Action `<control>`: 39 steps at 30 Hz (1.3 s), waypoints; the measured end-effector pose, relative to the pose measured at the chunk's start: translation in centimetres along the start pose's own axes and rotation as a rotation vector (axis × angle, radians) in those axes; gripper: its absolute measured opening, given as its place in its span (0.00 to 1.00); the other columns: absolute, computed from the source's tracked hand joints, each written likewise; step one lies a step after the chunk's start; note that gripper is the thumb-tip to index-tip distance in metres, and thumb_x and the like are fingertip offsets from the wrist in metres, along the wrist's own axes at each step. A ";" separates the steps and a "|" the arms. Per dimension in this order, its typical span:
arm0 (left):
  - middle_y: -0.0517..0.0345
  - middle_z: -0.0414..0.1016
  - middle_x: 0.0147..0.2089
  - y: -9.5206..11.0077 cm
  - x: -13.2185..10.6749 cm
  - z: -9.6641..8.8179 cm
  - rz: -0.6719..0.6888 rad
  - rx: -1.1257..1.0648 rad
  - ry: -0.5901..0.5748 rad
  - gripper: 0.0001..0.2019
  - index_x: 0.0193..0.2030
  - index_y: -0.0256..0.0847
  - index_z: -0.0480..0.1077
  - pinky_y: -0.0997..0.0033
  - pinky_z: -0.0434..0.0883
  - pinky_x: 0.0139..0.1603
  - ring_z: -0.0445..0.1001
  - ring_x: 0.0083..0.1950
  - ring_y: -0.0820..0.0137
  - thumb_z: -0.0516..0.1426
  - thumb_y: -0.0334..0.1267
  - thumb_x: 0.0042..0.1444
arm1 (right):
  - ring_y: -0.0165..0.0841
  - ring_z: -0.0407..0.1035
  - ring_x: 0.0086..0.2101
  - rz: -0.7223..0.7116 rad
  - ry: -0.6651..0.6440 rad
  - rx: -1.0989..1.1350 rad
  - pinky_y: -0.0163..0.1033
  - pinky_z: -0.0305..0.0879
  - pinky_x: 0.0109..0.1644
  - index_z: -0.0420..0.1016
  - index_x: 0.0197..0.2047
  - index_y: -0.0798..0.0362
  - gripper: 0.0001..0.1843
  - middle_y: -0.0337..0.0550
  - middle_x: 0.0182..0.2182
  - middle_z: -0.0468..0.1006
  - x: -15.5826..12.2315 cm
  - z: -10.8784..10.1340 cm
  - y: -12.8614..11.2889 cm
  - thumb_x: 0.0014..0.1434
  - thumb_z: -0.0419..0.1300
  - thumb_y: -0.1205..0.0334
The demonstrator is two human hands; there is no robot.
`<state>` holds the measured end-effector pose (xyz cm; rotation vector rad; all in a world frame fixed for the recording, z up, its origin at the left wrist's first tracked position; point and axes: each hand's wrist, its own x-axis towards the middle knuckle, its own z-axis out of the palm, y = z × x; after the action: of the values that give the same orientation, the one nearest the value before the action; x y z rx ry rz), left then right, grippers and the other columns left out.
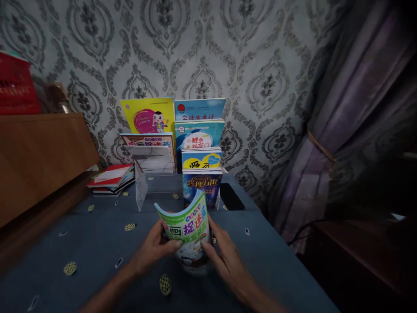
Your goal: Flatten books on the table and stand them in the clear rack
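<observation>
Between both hands a green-covered picture book (192, 230) stands upright, its cover bent into a curve. My left hand (154, 245) grips its left edge, thumb on the front cover and fingers behind. My right hand (224, 252) holds the right edge the same way. Just beyond stands a clear tiered book rack (140, 191). Its right column carries several books, with a dark blue book (202, 187) in front and a light blue book (200, 134) higher up. In the left column are a yellow book (148, 115) and lower books with a white one (151, 158) foremost.
A black phone (231, 196) lies right of the rack. To its left is a stack of books (112, 179) with a red cover on top. A wooden cabinet (45, 156) borders the table's left side; a tied curtain (312, 148) hangs at the right. Patterned wallpaper is behind.
</observation>
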<state>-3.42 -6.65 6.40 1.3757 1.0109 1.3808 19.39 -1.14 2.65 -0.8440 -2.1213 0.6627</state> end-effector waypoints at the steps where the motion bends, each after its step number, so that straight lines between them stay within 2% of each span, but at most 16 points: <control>1: 0.51 0.80 0.45 0.5 0.2 -0.5 0.008 0.031 0.026 0.23 0.51 0.45 0.72 0.60 0.79 0.41 0.80 0.44 0.57 0.68 0.50 0.51 | 0.48 0.62 0.65 -0.010 -0.014 0.001 0.62 0.62 0.68 0.46 0.76 0.40 0.34 0.47 0.68 0.65 0.6 -0.4 -0.6 0.71 0.51 0.49; 2: 0.51 0.80 0.46 1.0 0.3 -1.2 0.013 0.081 0.059 0.25 0.53 0.44 0.72 0.59 0.79 0.44 0.80 0.45 0.56 0.68 0.49 0.50 | 0.48 0.64 0.64 -0.018 -0.025 0.012 0.60 0.64 0.66 0.48 0.76 0.41 0.34 0.48 0.67 0.67 1.3 -0.6 -1.1 0.71 0.51 0.48; 4: 0.53 0.79 0.45 2.3 0.8 -2.5 0.036 0.222 0.136 0.29 0.55 0.43 0.70 0.61 0.78 0.42 0.79 0.45 0.56 0.69 0.49 0.48 | 0.48 0.67 0.62 -0.036 -0.030 0.050 0.57 0.69 0.63 0.51 0.75 0.44 0.33 0.52 0.64 0.70 3.0 -0.7 -2.3 0.70 0.52 0.48; 7: 0.52 0.77 0.46 4.6 2.1 -4.6 0.132 0.394 0.247 0.33 0.56 0.41 0.68 0.62 0.77 0.43 0.78 0.45 0.56 0.70 0.50 0.45 | 0.48 0.70 0.59 -0.105 0.013 0.087 0.56 0.71 0.61 0.53 0.73 0.48 0.31 0.55 0.59 0.74 6.4 0.1 -3.7 0.70 0.52 0.51; 11: 0.50 0.77 0.50 8.0 5.1 -7.3 0.299 0.390 0.370 0.28 0.49 0.41 0.68 0.60 0.75 0.54 0.76 0.53 0.56 0.70 0.52 0.46 | 0.48 0.70 0.56 -0.242 0.103 0.082 0.56 0.71 0.59 0.56 0.68 0.52 0.26 0.58 0.57 0.74 12.1 1.1 -5.7 0.70 0.51 0.56; 14: 0.51 0.78 0.48 10.4 8.0 -9.4 0.459 0.406 0.467 0.30 0.45 0.41 0.68 0.61 0.74 0.55 0.76 0.52 0.57 0.71 0.56 0.42 | 0.47 0.70 0.55 -0.355 0.193 0.059 0.57 0.70 0.58 0.57 0.64 0.52 0.21 0.57 0.55 0.74 16.5 0.9 -7.4 0.70 0.48 0.59; 18: 0.51 0.77 0.45 12.4 11.5 -11.9 0.613 0.404 0.505 0.30 0.44 0.40 0.68 0.64 0.74 0.52 0.75 0.50 0.60 0.69 0.60 0.44 | 0.45 0.70 0.52 -0.453 0.275 0.010 0.56 0.70 0.57 0.59 0.59 0.52 0.17 0.57 0.52 0.73 21.3 0.2 -8.9 0.69 0.47 0.62; 20: 0.51 0.76 0.46 12.7 12.9 -12.8 0.636 0.373 0.496 0.31 0.45 0.40 0.66 0.65 0.76 0.48 0.76 0.47 0.62 0.69 0.60 0.45 | 0.44 0.69 0.51 -0.505 0.307 -0.008 0.56 0.69 0.56 0.59 0.58 0.52 0.16 0.55 0.50 0.73 22.9 0.0 -9.0 0.69 0.46 0.62; 22: 0.52 0.75 0.45 12.7 14.0 -13.4 0.638 0.346 0.484 0.33 0.47 0.40 0.65 0.67 0.77 0.39 0.76 0.42 0.65 0.69 0.61 0.44 | 0.44 0.69 0.51 -0.552 0.333 -0.025 0.57 0.69 0.56 0.59 0.57 0.51 0.15 0.54 0.48 0.73 24.0 -0.1 -8.8 0.69 0.47 0.63; 24: 0.53 0.75 0.45 12.6 14.9 -13.8 0.648 0.326 0.478 0.34 0.47 0.41 0.64 0.71 0.76 0.30 0.75 0.38 0.66 0.69 0.62 0.43 | 0.44 0.69 0.49 -0.578 0.346 -0.037 0.57 0.70 0.55 0.60 0.56 0.52 0.14 0.53 0.46 0.73 24.6 -0.1 -8.4 0.69 0.47 0.62; 26: 0.52 0.75 0.44 12.4 15.7 -13.9 0.672 0.310 0.474 0.33 0.47 0.42 0.65 0.73 0.74 0.25 0.75 0.36 0.67 0.69 0.61 0.43 | 0.44 0.69 0.47 -0.585 0.347 -0.039 0.57 0.70 0.54 0.60 0.54 0.52 0.12 0.52 0.44 0.73 25.1 -0.1 -7.9 0.69 0.48 0.62; 33: 0.51 0.75 0.45 11.6 17.1 -14.3 0.691 0.329 0.482 0.30 0.47 0.42 0.67 0.73 0.74 0.24 0.75 0.38 0.65 0.68 0.60 0.47 | 0.42 0.69 0.44 -0.564 0.336 -0.050 0.55 0.70 0.51 0.60 0.51 0.50 0.09 0.49 0.42 0.72 26.1 -0.5 -7.4 0.68 0.47 0.62; 39: 0.49 0.75 0.48 10.5 17.4 -14.5 0.655 0.300 0.485 0.33 0.49 0.41 0.66 0.76 0.74 0.22 0.75 0.41 0.64 0.67 0.62 0.46 | 0.44 0.69 0.43 -0.488 0.279 -0.100 0.56 0.70 0.49 0.59 0.50 0.52 0.11 0.52 0.43 0.73 26.4 -0.1 -7.2 0.65 0.49 0.62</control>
<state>-17.85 8.32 20.35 1.7293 1.1617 2.1932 3.62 13.74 19.38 -0.4097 -2.0045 0.1728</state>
